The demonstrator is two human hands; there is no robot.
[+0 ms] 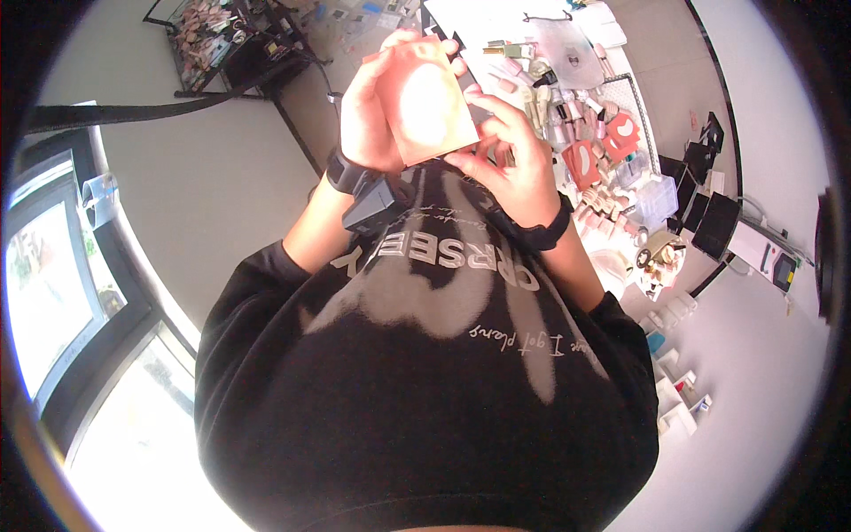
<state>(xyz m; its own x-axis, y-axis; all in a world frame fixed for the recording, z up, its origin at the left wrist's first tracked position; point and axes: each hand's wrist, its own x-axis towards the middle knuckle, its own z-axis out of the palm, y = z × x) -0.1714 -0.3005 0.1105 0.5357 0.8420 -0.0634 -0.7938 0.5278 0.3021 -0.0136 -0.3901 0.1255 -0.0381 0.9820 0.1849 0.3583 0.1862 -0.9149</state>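
Note:
A flat salmon-pink card or packet (456,134) with a pale, glaring oval on its face is held up in front of my chest. Whether it is a single card or a thin packet I cannot make out. My left hand (363,124) wraps around its left side and back, with fingertips showing past the top edge. At the lower right corner, my right hand (519,168) pinches the edge between bent fingers and thumb. Black straps circle both wrists, and a dark box-shaped device (374,204) sits on the left one.
On my right stands a white table (461,22) crowded with small bottles (567,111) and similar red-pink packets (582,164). A clear plastic box (654,202) is near its edge. A dark rack (257,58) full of small items stands far left; windows (53,293) line the left wall.

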